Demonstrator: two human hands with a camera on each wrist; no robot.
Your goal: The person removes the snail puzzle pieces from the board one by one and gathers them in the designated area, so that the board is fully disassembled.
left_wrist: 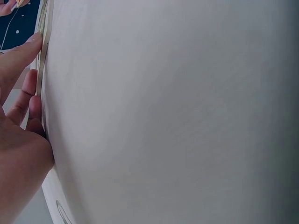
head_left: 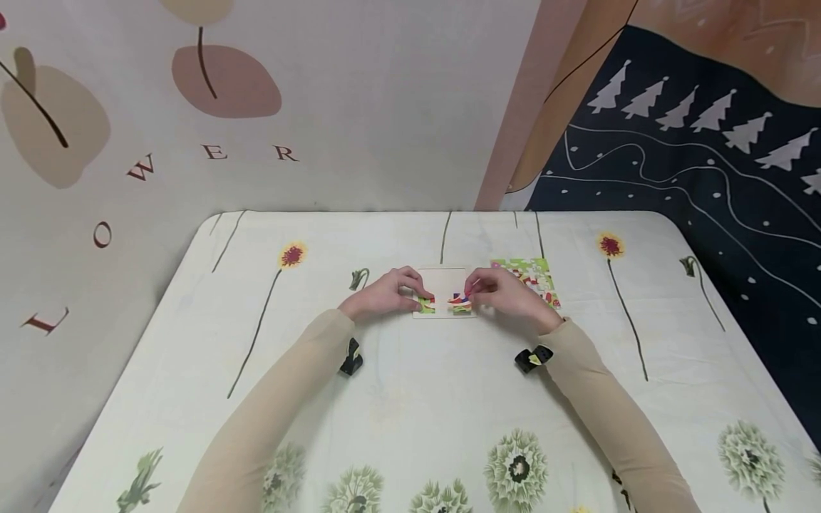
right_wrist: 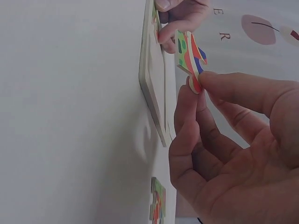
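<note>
My right hand (head_left: 503, 292) pinches a jigsaw piece (right_wrist: 189, 53) between thumb and fingertips. It is green, red, white and blue, and is held tilted above the right part of a pale puzzle tray (head_left: 442, 281). At the tray's left side, my left hand (head_left: 388, 292) rests with its thumb and fingers on the near corner, touching a green and red piece (head_left: 426, 305) that lies there. In the left wrist view, the left fingers lie along the edge of the tray (left_wrist: 45, 42), with the piece hidden.
Just right of the tray lies a group of colourful puzzle pieces (head_left: 535, 274), mostly green with red, partly behind the right hand. A white flower-print cloth (head_left: 417, 399) covers the table. Printed fabric (head_left: 385, 107) hangs behind its far edge.
</note>
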